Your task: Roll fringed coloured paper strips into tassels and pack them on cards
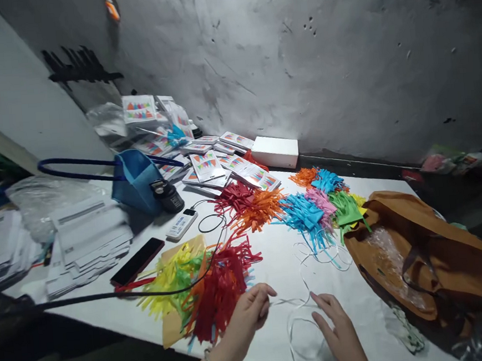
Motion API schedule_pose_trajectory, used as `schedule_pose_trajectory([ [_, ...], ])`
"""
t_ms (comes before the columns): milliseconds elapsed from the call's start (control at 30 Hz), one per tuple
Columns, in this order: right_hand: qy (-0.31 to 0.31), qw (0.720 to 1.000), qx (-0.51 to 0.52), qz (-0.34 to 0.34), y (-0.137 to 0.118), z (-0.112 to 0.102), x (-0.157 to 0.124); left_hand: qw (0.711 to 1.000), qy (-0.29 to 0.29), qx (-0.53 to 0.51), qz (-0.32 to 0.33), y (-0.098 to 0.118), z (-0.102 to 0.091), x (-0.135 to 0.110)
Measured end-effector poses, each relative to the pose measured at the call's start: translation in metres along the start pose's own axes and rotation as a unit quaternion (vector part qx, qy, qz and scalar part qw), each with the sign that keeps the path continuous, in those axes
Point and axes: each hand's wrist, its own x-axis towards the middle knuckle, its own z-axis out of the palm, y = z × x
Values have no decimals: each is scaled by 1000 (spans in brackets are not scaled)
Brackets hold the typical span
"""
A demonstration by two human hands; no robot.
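Observation:
My left hand (253, 310) has its fingers closed in a pinch on a thin white string (292, 332), which loops over the white tabletop between my hands. To the right, my right hand (336, 326) has its thumb and fingers apart, with the string passing close to its index fingertip. Beside my left hand lies a pile of red paper tassels (222, 293), overlapping yellow and green tassels (171, 280). Farther back are orange tassels (263, 206), blue tassels (304, 214), and green tassels (345, 208), with more string trailing near the blue ones.
A brown bag (438, 248) stands open at the right. On the left are a phone (136, 261), a power bank (181, 225), paper stacks (88, 231) and a blue bag (135, 180). Printed packs (206, 166) and a white box (274, 151) sit by the wall. A black cable (108, 295) crosses the left side.

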Motion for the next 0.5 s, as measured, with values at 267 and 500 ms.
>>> schedule_pose_trajectory([
  [267, -70, 980, 183, -37, -43, 71, 17, 992, -119, -27, -24, -22, 1, 0],
  [500, 9, 993, 114, 31, -6, 95, 46, 934, 147, 302, 124, -13, -104, -14],
])
